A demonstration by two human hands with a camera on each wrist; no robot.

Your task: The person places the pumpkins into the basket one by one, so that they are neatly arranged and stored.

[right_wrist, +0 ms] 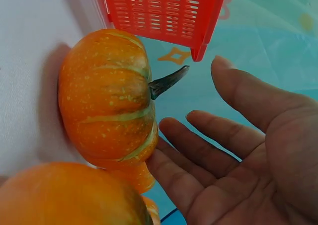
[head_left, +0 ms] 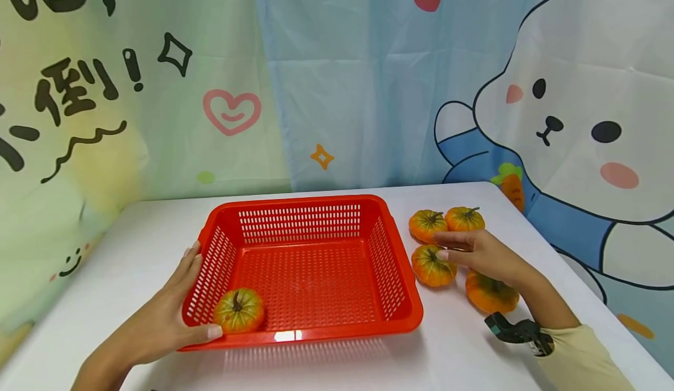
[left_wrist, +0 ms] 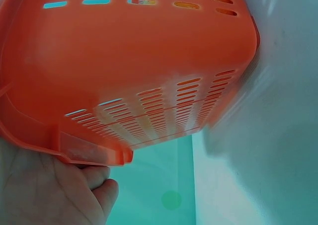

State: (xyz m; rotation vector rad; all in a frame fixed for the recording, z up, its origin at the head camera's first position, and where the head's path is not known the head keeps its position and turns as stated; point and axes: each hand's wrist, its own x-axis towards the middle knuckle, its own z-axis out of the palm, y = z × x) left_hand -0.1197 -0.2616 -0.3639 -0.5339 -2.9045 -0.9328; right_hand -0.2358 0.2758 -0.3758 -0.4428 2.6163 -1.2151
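A red plastic basket with slotted walls stands on the white table, a small orange-green pumpkin in its near left corner. My left hand grips that corner, thumb along the front rim and fingers along the left rim. In the left wrist view, the fingers bend at the edge of the rim. To the right of the basket my right hand reaches over the pumpkins, its fingers spread. Nearest it is a pumpkin with a dark stem, which faces the open palm in the right wrist view.
Two more pumpkins lie side by side behind the right hand. Another, larger pumpkin sits under the right wrist, partly hidden. A printed curtain hangs behind the white table.
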